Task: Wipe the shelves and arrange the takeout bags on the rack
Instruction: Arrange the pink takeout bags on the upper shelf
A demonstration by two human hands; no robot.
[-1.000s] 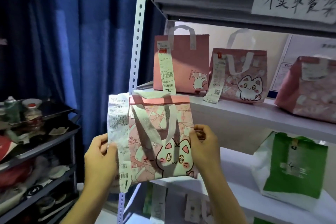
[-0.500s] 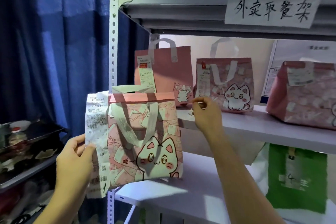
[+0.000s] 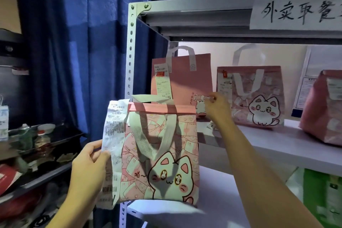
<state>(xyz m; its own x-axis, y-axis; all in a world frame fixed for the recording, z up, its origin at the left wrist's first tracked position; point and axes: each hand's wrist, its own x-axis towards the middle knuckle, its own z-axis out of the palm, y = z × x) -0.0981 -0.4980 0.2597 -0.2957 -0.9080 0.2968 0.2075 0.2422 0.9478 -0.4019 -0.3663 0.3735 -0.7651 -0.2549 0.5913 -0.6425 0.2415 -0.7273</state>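
My left hand [image 3: 90,168] holds the cat-print takeout bag [image 3: 161,155] by its left edge, thumb pinching the long receipt [image 3: 113,146] against the side so the paper neither flaps nor tears off; the bag hangs in the air in front of the rack's corner post [image 3: 129,72], below the upper shelf [image 3: 288,146] and above the lower one, resting on nothing; I keep it low and to the left so it stays out of my other arm's way; my right hand [image 3: 215,108] reaches to the plain pink bag [image 3: 187,81] standing at the left end of the upper shelf, fingertips closed in a pinch on its lower front, by the small printed figure; I judge this grip is for shifting that bag to open a gap for the one I carry; a second cat bag [image 3: 259,98] stands just to its right, so the room is tight; the receipt on the plain bag dangles loose and could snag.
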